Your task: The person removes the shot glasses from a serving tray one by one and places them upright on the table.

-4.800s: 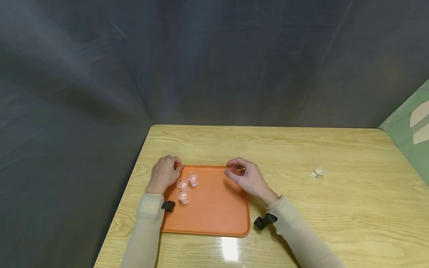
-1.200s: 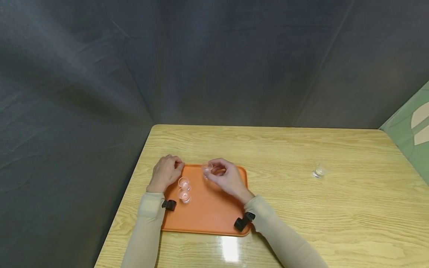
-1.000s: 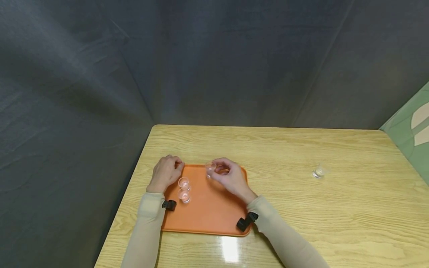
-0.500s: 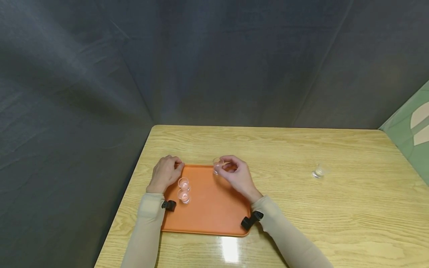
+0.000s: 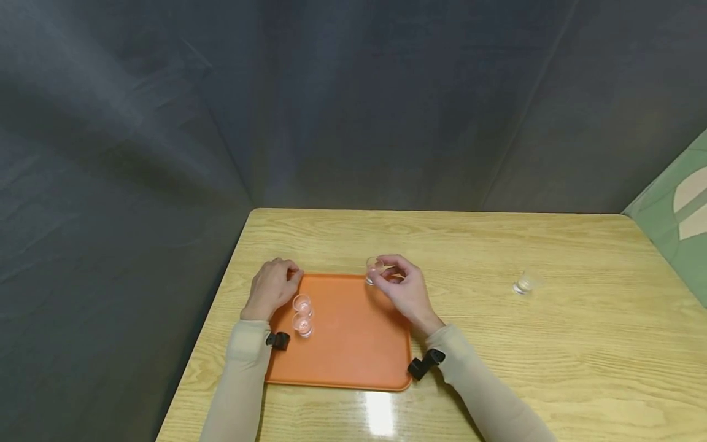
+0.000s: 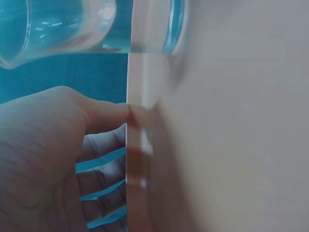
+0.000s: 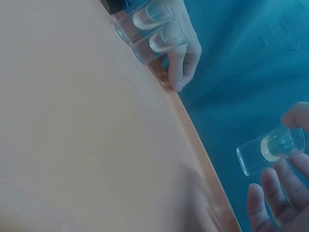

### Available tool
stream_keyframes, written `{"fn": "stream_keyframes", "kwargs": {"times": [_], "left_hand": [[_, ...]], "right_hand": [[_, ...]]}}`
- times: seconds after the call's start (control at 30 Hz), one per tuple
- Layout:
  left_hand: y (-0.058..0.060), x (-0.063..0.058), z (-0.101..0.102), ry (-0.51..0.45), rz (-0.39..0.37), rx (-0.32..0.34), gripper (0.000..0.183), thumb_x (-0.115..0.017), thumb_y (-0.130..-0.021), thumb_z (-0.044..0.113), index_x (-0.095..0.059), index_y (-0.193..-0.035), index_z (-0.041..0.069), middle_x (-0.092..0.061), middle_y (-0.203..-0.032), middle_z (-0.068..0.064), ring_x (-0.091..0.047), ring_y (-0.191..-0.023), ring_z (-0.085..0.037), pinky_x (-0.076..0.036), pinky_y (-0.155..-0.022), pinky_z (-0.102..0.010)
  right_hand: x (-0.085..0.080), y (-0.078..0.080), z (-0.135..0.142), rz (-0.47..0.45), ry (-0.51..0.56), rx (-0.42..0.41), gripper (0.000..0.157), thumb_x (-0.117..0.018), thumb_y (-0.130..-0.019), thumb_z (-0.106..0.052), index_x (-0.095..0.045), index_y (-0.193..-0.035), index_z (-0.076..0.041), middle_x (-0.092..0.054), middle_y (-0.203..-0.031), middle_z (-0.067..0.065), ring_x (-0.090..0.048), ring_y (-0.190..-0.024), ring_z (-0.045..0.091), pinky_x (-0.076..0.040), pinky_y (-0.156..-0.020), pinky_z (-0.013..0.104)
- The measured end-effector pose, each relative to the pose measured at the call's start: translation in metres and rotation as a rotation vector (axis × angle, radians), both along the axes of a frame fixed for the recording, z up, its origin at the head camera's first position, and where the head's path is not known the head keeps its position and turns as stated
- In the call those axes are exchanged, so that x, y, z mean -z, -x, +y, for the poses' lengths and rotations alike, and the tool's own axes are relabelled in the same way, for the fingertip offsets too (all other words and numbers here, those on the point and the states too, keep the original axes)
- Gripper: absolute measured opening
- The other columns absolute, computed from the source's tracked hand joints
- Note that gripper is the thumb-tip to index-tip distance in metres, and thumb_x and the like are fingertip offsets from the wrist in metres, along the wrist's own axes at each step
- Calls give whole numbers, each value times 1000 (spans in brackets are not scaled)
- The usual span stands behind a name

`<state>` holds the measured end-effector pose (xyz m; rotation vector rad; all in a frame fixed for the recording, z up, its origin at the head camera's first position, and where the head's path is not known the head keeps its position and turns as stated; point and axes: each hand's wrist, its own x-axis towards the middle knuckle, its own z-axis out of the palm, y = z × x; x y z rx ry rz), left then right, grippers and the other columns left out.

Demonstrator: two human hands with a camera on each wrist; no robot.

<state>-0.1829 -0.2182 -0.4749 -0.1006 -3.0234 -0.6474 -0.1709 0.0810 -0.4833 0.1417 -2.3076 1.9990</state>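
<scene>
My right hand [image 5: 405, 287] pinches a small clear shot glass [image 5: 373, 270] by its rim, over the far edge of the orange tray [image 5: 348, 362]. The right wrist view has this glass upright between thumb and forefinger, with the other fingers spread beside it. At the tray's far left corner my left hand [image 5: 272, 288] grips the rim, thumb [image 6: 108, 116] on the near side and fingers behind. Two more shot glasses, one [image 5: 302, 304] just behind the other [image 5: 302, 325], stand upright close together on the tray's left part, next to my left hand.
Another shot glass [image 5: 521, 285] stands on the wooden table [image 5: 552, 356] well to the right of the tray. Dark cloth [image 5: 386, 123] hangs behind and to the left of the table. A green patterned panel [image 5: 679, 209] borders its right side.
The third shot glass has left the group at the tray's left; my right hand took it and carried it rightward to the far edge. My left hand keeps its place.
</scene>
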Motion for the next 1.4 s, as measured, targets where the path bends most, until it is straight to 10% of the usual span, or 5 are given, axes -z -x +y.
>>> {"fn": "stream_keyframes", "kwargs": {"times": [0.6,1.4], "left_hand": [[0,1,-1,2,-2,-2,24,-68,-104,29,-79,-112,9,-71,-99,-10,-64,-95,-30,-53,-79,-46],[0,1,0,-2,2,-5,24,-67,-105,29,-79,-112,10,-72,-102,-11,-66,-100,-32,-55,-82,-48]], "right_hand": [[3,4,43,16,1,81,35,-81,-94,-14,-72,-126,-2,-70,-119,21,-66,-86,8,-54,-74,15],[10,-1,118,-42,-74,211,44,-80,-97,-21,-68,-135,-1,-67,-112,-9,-68,-85,-3,-58,-66,19]]}}
